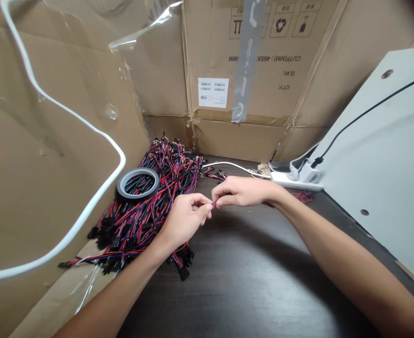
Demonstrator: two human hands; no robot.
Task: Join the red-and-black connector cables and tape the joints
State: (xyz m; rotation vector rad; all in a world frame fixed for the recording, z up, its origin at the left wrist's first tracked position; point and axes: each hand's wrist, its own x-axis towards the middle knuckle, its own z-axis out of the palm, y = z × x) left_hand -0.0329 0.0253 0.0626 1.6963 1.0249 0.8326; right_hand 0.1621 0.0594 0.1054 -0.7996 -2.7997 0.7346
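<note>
My left hand [189, 213] and my right hand [240, 191] meet above the dark table, fingertips almost touching. Both pinch a thin wire [213, 203], reddish and dark, of which only a short bit shows between the fingers. Just left of my left hand lies a large pile of wire harnesses [164, 183] with red, blue and black wires and black connectors. A roll of black tape [138, 183] rests on top of that pile. Behind my right hand, a few more short wires [221, 174] lie on the table.
A white power strip [295, 180] with a plugged-in adapter [308, 172] stands at the right, near loose red wires [302, 196]. Cardboard walls [164, 70] enclose the back and left. A white cable [87, 124] hangs at the left, and a white panel [379, 141] leans at the right.
</note>
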